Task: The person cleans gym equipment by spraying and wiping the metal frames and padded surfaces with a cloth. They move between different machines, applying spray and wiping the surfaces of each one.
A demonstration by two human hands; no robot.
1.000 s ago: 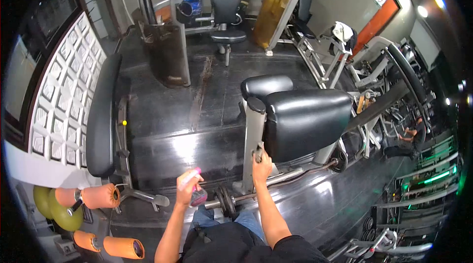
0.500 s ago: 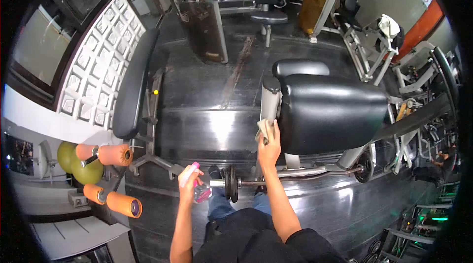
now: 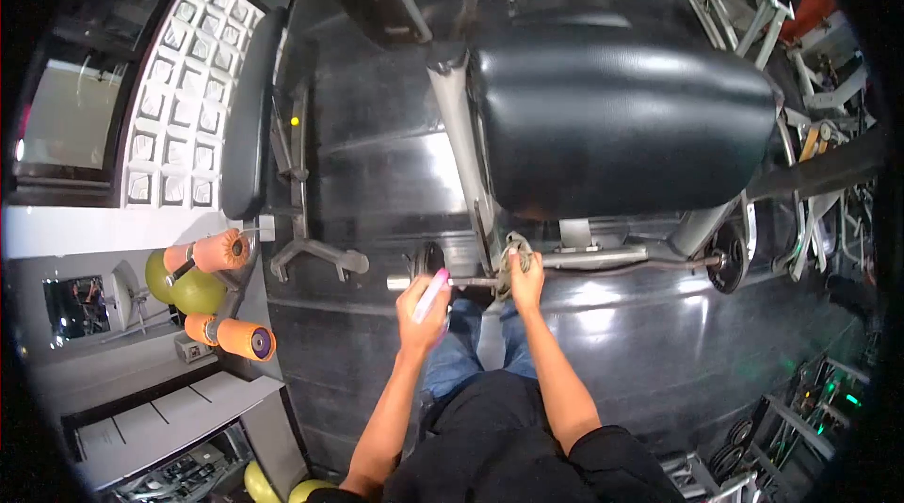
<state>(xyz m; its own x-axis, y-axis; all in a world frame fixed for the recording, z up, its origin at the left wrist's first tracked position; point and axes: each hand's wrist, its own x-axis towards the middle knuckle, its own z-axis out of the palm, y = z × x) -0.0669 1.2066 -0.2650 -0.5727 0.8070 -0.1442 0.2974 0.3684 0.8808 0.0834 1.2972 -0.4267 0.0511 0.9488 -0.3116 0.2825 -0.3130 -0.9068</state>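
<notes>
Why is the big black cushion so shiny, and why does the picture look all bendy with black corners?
In the head view, light glares off the black cushion and the dark floor; the head view's floor lines bow and its corners go black, probably from a wide lens; in the head view, the pink-topped bottle in the left hand looks a bit fuzzy.

Cloth (image 3: pixel 517 252) now lower, by the bar (image 3: pixel 476 283)

no lettering I can make out from where I stand, no label, brand or number clear enough to read, no sign legible anywhere around me
</notes>
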